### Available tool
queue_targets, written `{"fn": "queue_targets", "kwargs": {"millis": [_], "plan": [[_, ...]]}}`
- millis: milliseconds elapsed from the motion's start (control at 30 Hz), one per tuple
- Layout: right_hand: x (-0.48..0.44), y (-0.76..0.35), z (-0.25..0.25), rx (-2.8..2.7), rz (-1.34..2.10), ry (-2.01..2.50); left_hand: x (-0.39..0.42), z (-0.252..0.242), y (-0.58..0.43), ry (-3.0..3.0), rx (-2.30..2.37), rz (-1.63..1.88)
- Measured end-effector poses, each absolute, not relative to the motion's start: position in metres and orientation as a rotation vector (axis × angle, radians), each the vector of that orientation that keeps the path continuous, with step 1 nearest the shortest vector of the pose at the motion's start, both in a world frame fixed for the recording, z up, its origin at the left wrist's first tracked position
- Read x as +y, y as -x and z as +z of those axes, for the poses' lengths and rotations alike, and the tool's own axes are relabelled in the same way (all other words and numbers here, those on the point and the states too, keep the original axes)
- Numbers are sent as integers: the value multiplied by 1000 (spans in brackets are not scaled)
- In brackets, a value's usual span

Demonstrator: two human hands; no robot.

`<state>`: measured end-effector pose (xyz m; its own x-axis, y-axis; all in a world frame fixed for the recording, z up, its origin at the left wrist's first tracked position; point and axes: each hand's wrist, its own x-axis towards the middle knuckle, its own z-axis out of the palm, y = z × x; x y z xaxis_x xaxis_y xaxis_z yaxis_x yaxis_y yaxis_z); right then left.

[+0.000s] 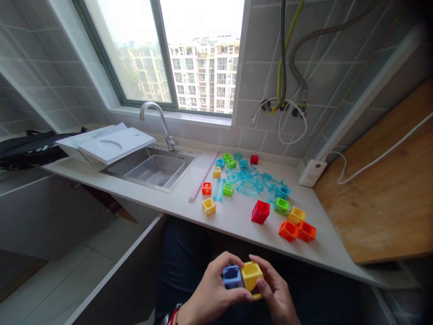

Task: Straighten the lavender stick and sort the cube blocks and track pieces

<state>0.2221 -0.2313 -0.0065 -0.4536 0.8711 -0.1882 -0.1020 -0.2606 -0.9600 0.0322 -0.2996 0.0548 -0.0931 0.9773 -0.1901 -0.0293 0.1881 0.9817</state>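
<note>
My left hand (213, 289) is closed around a blue hollow cube block (232, 276). Against its right side sits a yellow hollow cube block (252, 274), which my right hand (275, 289) grips between thumb and fingers. The two blocks touch, side by side, above my lap and in front of the counter edge; whether they are locked together I cannot tell. Closest on the counter are a red block (260, 211), taller than the others, and two orange blocks (288, 230) beside a yellow one (297, 215).
On the counter (233, 230) lie translucent blue track pieces (250, 183), more coloured blocks (209, 206) and a pinkish strip (204, 176). A sink (155, 171) with a tap (162, 119) is at left, beside white boxes (115, 141). A white power socket block (311, 173) stands at right.
</note>
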Motion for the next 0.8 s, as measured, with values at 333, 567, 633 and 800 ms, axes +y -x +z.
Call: {"fn": "queue_targets", "kwargs": {"millis": [333,567,633,800], "plan": [[-241,-220,-1,-588,2128,970,-304,45,-36,-714,933,1191],[-220,-233,-14,-448,2132,963,-297,31,-31,-368,978,1361],[-219,-234,-13,-460,2131,964,-296,31,-29,-338,989,1316],[-226,-226,-10,-429,2126,1007,-295,25,-30,-297,1040,1321]]}}
